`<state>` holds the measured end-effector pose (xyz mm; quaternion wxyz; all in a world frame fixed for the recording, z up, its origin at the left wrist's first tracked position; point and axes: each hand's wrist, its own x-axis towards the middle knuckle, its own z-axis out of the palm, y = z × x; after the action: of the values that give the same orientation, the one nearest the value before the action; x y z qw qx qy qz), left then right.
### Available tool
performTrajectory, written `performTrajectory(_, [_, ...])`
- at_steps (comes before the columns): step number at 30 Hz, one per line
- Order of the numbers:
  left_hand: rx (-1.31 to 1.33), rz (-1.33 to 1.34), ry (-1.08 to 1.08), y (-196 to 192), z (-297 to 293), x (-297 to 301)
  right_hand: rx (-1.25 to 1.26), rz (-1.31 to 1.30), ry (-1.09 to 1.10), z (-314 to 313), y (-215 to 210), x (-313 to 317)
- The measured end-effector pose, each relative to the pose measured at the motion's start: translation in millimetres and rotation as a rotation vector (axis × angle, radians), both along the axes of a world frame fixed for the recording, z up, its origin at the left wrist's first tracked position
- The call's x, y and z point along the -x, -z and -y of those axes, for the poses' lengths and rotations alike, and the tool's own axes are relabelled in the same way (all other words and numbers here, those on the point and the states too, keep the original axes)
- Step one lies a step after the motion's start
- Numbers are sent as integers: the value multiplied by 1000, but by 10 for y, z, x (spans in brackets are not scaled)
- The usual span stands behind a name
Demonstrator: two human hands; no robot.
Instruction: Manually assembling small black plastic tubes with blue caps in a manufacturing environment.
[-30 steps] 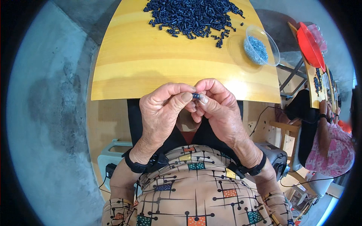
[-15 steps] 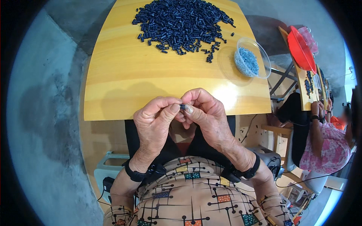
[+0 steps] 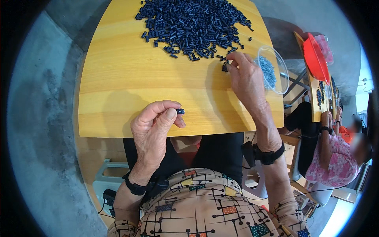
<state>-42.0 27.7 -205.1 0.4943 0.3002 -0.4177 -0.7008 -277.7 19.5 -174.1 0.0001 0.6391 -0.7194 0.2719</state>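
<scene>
Between thumb and fingers of my left hand (image 3: 152, 124) is a small black cylindrical plastic piece (image 3: 180, 111), held above the near part of the table. My right hand (image 3: 248, 81) reaches over the table's right side, thumb and index finger apart, beside a few loose black pieces (image 3: 225, 67) at the edge of the pile. Nothing shows in its grip. The large pile of similar black pieces (image 3: 193, 27) covers the far middle of the table. Right behind my right hand stands a clear round plastic tub (image 3: 282, 81) holding many small silvery metal parts (image 3: 267, 72), partly hidden by the hand.
The yellow wooden table (image 3: 118, 79) ends just in front of my lap. At the right, a person in a pink patterned top (image 3: 333, 162) sits by another table with a red basin (image 3: 316, 59) and more black pieces. A pale green stool (image 3: 106, 177) stands at lower left.
My hands have parted: the right has moved forward and right to the loose pieces by the tub. My left keeps the black piece, slightly farther left.
</scene>
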Motion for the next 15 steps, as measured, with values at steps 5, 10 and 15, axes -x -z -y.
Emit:
performTrajectory(5, [37,23,24,3,10,-13,-10,-65,40,155,63,50])
performTrajectory(10, [15,12,19,-1,21,7,-16,-39,64,288,109,44])
performTrajectory(15, [6,3,16,-3,13,6,-7,-25,44,360,187,85])
